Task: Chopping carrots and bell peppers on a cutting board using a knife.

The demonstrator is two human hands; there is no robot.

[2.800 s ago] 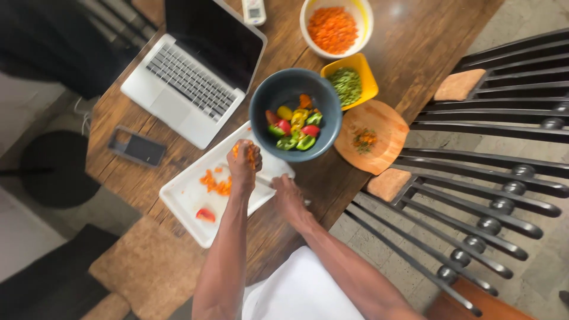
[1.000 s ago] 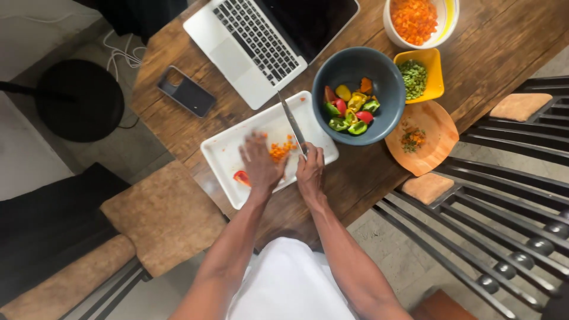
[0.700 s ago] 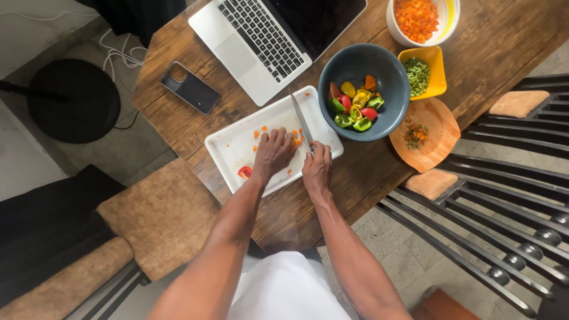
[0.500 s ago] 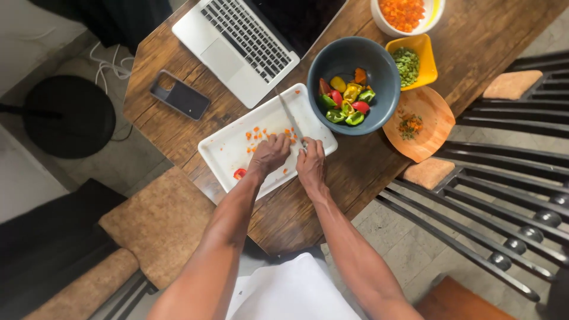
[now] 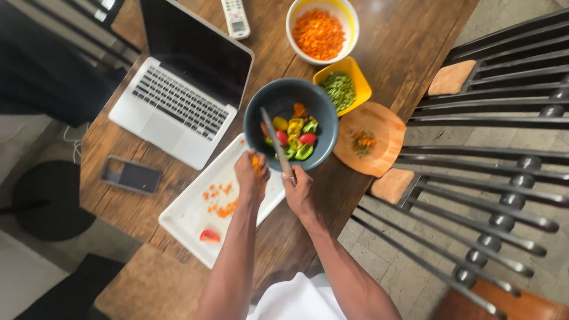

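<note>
Over the white tray (image 5: pixel 195 219), left hand (image 5: pixel 251 175) fingers pinch orange pepper bits (image 5: pixel 256 162); right hand (image 5: pixel 298 189) fingers grip a knife (image 5: pixel 274 142) above the dark bowl (image 5: pixel 264 101).

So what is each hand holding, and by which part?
Right hand: knife, by its handle. Left hand: chopped orange pieces, pinched in the fingers.

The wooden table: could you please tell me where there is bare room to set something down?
Bare wood lies on the table right of the white bowl, and between the phone and the laptop. The white board is free near its red piece. It is crowded around the dark bowl, where both hands work.
</note>
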